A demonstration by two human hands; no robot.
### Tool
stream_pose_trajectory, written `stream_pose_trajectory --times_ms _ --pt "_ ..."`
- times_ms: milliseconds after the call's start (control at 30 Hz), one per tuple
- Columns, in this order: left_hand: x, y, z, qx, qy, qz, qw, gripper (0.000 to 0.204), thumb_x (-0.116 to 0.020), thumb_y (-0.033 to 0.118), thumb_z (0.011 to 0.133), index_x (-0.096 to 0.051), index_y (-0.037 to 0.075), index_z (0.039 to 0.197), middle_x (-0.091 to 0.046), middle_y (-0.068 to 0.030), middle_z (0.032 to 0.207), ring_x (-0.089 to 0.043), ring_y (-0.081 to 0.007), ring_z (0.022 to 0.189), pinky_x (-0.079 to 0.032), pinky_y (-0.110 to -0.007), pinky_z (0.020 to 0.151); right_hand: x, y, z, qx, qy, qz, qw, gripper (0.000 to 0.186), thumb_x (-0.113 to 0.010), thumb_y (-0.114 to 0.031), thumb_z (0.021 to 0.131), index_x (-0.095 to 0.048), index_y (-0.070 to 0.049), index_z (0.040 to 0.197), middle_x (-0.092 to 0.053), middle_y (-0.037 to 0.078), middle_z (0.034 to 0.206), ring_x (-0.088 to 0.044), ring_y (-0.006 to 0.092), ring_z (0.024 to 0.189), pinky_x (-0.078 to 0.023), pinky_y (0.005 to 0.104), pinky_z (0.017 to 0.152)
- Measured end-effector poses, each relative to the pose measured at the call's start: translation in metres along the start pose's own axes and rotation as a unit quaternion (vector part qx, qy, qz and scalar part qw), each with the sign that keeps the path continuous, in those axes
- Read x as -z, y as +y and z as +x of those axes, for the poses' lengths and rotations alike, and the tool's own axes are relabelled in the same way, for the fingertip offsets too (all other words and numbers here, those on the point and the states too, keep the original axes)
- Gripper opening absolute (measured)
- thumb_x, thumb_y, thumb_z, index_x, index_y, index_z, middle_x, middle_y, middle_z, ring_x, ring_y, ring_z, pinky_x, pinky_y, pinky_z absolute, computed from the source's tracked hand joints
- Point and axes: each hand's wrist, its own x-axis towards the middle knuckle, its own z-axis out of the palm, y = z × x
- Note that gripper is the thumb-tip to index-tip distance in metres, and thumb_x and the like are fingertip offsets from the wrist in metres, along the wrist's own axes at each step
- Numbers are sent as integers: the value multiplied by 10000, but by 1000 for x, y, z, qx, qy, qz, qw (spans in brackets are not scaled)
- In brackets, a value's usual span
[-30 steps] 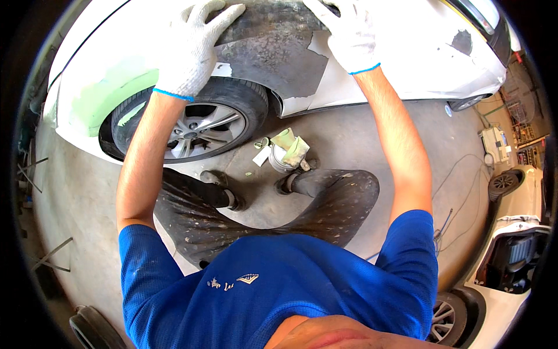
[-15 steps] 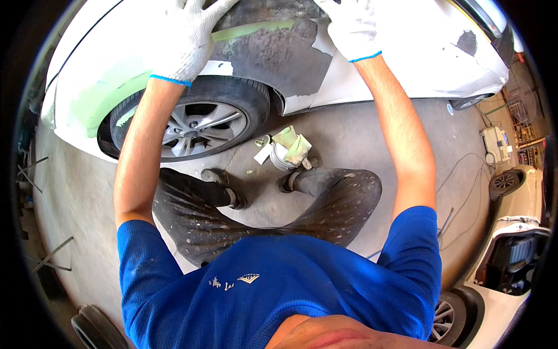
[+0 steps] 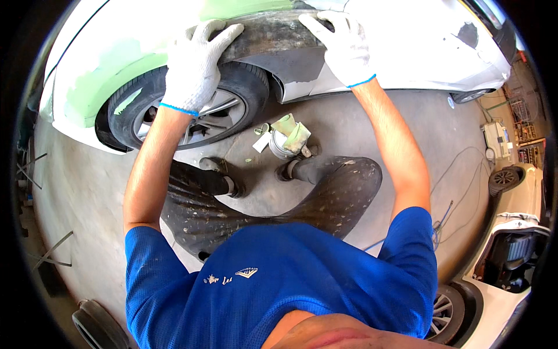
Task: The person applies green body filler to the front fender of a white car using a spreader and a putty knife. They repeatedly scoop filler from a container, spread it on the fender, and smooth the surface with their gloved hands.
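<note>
A long, dark, scuffed sanding block (image 3: 273,36) lies across the car's side panel, above the front wheel. My left hand (image 3: 195,72), in a white knit glove with a blue cuff, grips its left end, thumb along the top. At the other end my right hand (image 3: 349,55), gloved alike, holds it with fingers bent over the edge. Under the block shows a dark grey patch (image 3: 290,63) on the white car body (image 3: 401,52). Light green areas (image 3: 110,78) cover the fender around the wheel arch.
The car's tire (image 3: 253,87) is just below my left hand. Between my feet stands a can (image 3: 280,146) with green-stained pads (image 3: 296,136) on it. A hose (image 3: 444,218) and cables trail over the floor at right, near another car (image 3: 494,262). Loose tires (image 3: 96,326) lie at lower left.
Both hands have come down toward me with the sanding block, which now covers more of the dark grey patch. More of the green area above it shows.
</note>
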Motion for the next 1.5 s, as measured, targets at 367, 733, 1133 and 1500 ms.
stream_pose_trajectory --times_ms 367,733,1133,1500 --pt "15 -16 54 -33 102 6 994 794 -588 -137 711 -621 250 1403 -607 -96 1323 -556 -349 1198 -425 -469 1073 18 33 44 -3 51 -69 996 669 -573 -2 805 -634 -319 1392 -614 50 1205 -560 276 1134 -455 438 976" --pt "0 -40 70 -40 103 21 994 665 -772 102 766 -626 276 1391 -590 -76 1335 -548 -348 1193 -438 -473 1040 1 41 65 2 102 -58 993 660 -578 -3 795 -652 -320 1370 -611 47 1177 -569 286 1098 -469 439 948" --pt "-9 0 13 22 22 28 999 783 -612 -98 704 -643 304 1375 -590 -78 1335 -537 -363 1204 -448 -491 1040 -19 3 7 -19 49 -24 998 690 -601 33 776 -658 -325 1362 -607 32 1159 -573 259 1088 -464 423 930" --pt "32 -16 49 -17 78 -22 997 725 -598 -142 714 -668 215 1342 -609 -134 1314 -553 -390 1193 -481 -462 1040 8 26 47 13 111 -59 992 670 -690 -52 774 -625 -320 1385 -594 30 1154 -557 257 1103 -493 466 907"
